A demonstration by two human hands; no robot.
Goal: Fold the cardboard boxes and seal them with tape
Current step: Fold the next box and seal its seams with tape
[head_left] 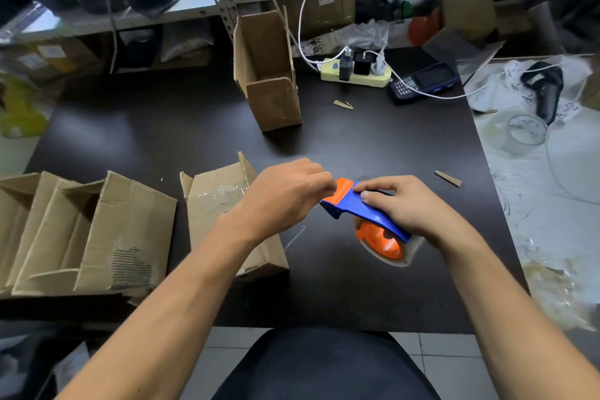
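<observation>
My right hand (404, 204) grips a blue and orange tape dispenser (367, 214) above the dark table (357, 146), with a clear tape roll on its orange hub. My left hand (285, 193) has its fingertips curled at the dispenser's orange front end; whether they pinch the tape end is hidden. Under my left forearm lies a cardboard box (220, 204) on its side with clear tape on it. An open cardboard box (97, 234) lies at the left edge. A tall narrow cardboard box (269, 75) stands upright at the back.
A power strip (357, 73) with chargers and white cables sits at the back, beside a dark handheld scanner (422, 81). White plastic bags (535, 172) and a black tool lie on the right. Small cardboard scraps (448, 178) are on the table. Shelves run behind.
</observation>
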